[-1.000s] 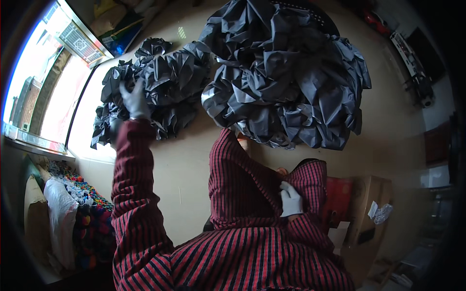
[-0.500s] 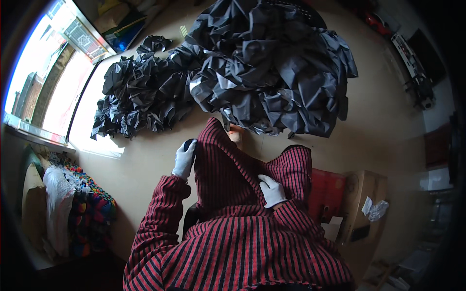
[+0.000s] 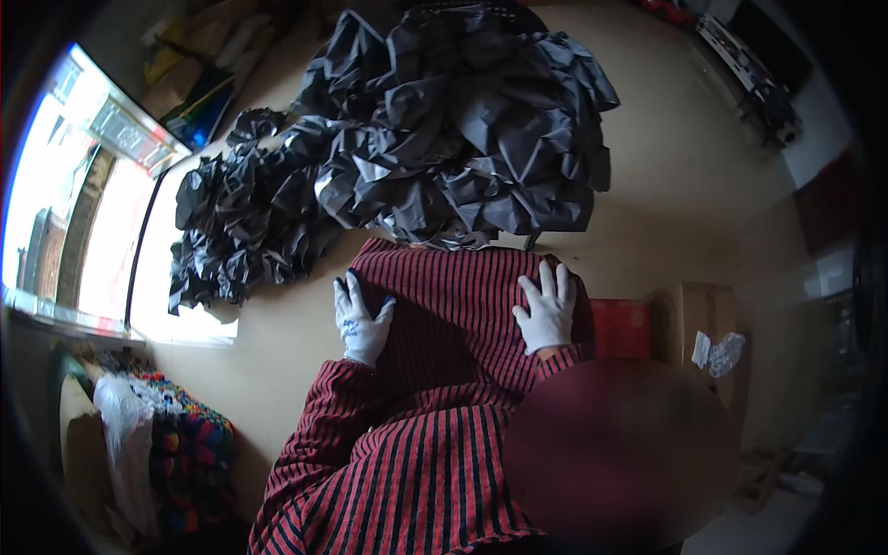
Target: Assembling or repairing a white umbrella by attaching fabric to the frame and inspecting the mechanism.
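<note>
Both gloved hands are lying flat, fingers spread, gripping nothing, on a red-and-black striped cloth (image 3: pixel 453 305) at centre: left hand (image 3: pixel 359 321) at its 9 o'clock edge, right hand (image 3: pixel 548 311) at 3. Crumpled black plastic bags (image 3: pixel 435 148) are piling at 12, touching the cloth's top edge.

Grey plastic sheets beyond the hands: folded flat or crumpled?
Crumpled: the grey plastic sheets lie bunched in an irregular, creased heap on the floor, with no flat folds visible.

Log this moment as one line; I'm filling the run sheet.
left hand: flat on striped cloth | right hand: flat on it | grey crumpled pile: beyond
</note>
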The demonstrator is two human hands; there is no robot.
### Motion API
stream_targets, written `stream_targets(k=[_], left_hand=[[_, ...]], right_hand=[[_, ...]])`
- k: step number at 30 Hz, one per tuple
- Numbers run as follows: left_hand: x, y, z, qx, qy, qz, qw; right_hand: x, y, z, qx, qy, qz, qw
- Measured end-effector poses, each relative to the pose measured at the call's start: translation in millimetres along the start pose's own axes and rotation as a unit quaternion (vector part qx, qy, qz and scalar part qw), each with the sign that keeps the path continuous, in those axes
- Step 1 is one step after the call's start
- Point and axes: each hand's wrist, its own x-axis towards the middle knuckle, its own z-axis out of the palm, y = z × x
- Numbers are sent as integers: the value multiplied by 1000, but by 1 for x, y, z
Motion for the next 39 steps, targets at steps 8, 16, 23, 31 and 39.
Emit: stream_targets(k=[8, 16, 23, 31, 39], left_hand=[[4, 6, 6, -35, -23, 26, 999], [35, 47, 6, 79, -87, 105, 987], [53, 46, 19, 118, -107, 91, 983], [50, 31, 16, 95, -63, 83, 990], [103, 6, 9, -64, 130, 201, 969]], right_hand=[[28, 47, 1, 77, 34, -43, 996], [69, 82, 55, 134, -58, -36, 989], [66, 82, 59, 129, 72, -46, 988], [72, 74, 56, 145, 30, -19, 989], [70, 76, 60, 156, 51, -18, 986]])
